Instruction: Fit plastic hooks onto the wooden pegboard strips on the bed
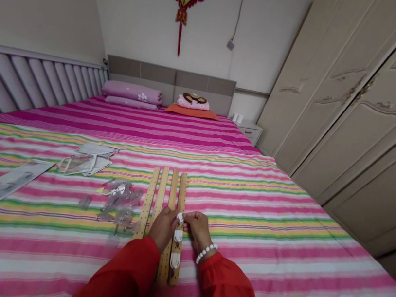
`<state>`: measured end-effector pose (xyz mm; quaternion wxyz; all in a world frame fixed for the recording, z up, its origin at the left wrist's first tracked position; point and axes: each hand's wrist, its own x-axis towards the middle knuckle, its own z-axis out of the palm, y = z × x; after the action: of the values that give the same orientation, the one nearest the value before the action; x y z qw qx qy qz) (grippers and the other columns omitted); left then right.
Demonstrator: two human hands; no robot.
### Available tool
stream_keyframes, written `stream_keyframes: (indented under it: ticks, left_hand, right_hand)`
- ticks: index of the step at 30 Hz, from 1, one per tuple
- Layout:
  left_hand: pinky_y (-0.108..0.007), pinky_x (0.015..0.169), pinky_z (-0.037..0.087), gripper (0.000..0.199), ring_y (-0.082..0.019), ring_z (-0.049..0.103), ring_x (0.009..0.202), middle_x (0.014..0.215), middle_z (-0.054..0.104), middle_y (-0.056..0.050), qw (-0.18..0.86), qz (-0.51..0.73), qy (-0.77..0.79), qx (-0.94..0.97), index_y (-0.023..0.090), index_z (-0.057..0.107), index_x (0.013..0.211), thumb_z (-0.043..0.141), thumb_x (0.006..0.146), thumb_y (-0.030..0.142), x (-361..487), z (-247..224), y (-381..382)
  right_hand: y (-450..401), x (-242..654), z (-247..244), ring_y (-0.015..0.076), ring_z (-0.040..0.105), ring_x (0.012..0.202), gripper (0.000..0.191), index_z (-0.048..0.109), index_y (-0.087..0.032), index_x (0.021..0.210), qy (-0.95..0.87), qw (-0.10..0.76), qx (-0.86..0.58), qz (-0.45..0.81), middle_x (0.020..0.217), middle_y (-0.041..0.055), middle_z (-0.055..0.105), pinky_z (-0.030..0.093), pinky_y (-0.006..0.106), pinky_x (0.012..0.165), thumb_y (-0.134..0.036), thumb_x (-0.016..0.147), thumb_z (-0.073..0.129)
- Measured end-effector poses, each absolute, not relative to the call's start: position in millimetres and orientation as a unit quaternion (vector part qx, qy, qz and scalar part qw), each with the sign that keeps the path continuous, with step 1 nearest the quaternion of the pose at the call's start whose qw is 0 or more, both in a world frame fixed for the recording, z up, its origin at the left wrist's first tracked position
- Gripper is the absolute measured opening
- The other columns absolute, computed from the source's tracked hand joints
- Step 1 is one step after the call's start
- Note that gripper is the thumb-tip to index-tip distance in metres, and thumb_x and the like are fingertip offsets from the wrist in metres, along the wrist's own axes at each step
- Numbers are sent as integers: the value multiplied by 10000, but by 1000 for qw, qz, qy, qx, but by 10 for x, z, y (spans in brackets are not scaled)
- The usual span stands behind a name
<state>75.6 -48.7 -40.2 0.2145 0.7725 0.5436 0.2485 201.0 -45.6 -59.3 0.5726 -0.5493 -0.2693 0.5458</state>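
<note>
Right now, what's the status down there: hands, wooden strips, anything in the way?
Left hand and right hand: fingertips on one white fitting, over the rightmost wooden strip. Two more fittings along that strip. Plastic pieces off left, not blocking.

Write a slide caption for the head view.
Left hand and right hand meet at a small white piece over the rightmost of four wooden strips on a striped bedspread.

The light is dim and soft, and wide-angle distortion slants the wardrobe (329, 120) at right
</note>
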Motion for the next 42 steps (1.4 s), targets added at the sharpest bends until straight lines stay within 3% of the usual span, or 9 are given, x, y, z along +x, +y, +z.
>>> stream_keyframes:
  ticks: [8,14,19,24,31,36,42]
  left_hand:
    - [-279,765,404,295,-180,508,808,832,527,-58,180,192,537,802,168,679,934,386,903,193,774,-316,-510]
    - [-363,842,373,335,-245,521,979,1043,586,-139,79,71,525,845,136,642,1048,358,876,92,831,-229,-545]
    - [-379,844,346,305,-252,525,1002,1030,597,-120,74,58,523,847,199,658,1050,399,891,173,772,-161,-510]
    - [-334,805,335,342,-222,525,984,986,590,-79,110,81,552,822,263,683,1029,369,906,204,690,-139,-517]
    - [-322,809,331,361,-220,507,1013,1020,577,-88,94,102,606,783,233,679,1014,375,861,112,759,-158,-578]
    - [-327,791,340,381,-246,506,1034,1039,580,-103,94,89,624,770,236,686,1017,398,827,74,811,-175,-574]
    - [-319,783,353,362,-243,517,1007,1030,601,-85,124,102,653,740,270,705,1018,386,877,173,833,-173,-655]
  right_hand:
    - [-448,2043,-561,75,424,284,233,507,-193,470,-292,543,-557,557,321,-54,504,318,183,303,-243,545,722]
    - [-418,2103,-572,53,297,196,264,499,-194,416,-325,498,-555,581,266,-48,456,151,187,246,-275,571,697]
    - [-415,2088,-616,49,281,202,307,472,-208,394,-338,505,-550,573,251,-55,429,134,192,264,-303,591,688]
    - [-490,2066,-634,52,306,233,301,504,-197,488,-347,538,-539,548,301,-54,483,141,194,288,-402,593,697]
    - [-542,2080,-627,54,293,245,366,548,-178,538,-360,557,-519,539,328,-53,485,127,203,298,-514,620,666]
    - [-572,2093,-631,59,285,263,422,530,-182,457,-388,561,-502,532,311,-50,448,127,223,323,-539,647,654]
    - [-675,2098,-604,61,238,276,471,503,-191,402,-417,552,-508,514,279,-69,349,127,239,345,-552,676,628]
